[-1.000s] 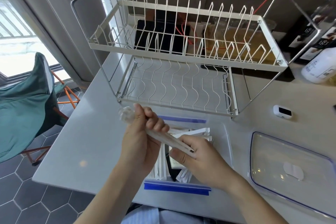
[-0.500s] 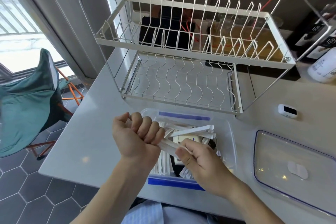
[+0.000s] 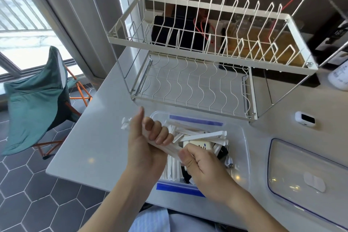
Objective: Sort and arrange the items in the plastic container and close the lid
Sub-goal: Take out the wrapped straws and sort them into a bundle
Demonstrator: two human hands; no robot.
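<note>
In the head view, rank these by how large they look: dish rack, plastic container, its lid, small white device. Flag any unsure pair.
1. dish rack
2. plastic container and lid: alike; hands cover the container, the frame crops the lid, so unranked
3. small white device

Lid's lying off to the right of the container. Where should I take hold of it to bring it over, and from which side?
Take the lid by its left long rim, the edge nearest the container, coming in from above with the right hand. It lies flat on the counter, so only the raised rim gives purchase. Both hands, including the left hand, hold a wrapped stick; set that down first.
</note>
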